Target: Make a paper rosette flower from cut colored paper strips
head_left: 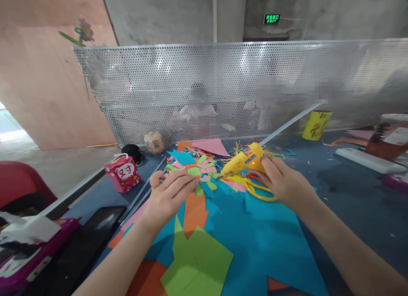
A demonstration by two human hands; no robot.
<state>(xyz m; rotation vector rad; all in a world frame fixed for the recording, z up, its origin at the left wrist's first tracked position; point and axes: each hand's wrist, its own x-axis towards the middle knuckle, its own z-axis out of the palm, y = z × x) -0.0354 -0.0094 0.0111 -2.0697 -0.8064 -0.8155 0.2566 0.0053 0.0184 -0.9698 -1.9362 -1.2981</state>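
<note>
My right hand [283, 181] grips a yellow hot glue gun [240, 162], its nozzle pointing left and down over the paper scraps. A long translucent glue stick [290, 124] sticks out of its back end. Below the gun lie yellow-handled scissors [263, 194]. My left hand [172, 192] is closed, fingertips together over small green and pink paper strips [204, 163] left of the nozzle; whatever is between them is hidden. Nearer to me, a green paper shape [204, 260] and an orange paper piece [194, 211] rest on a large blue sheet [264, 241].
A red box [123, 173], a black phone [89, 236] and a purple-and-white power strip [32, 253] are on the left. A perforated metal screen [143, 88] closes off the back, with people behind it. A yellow cylinder [316, 125] stands at the back right.
</note>
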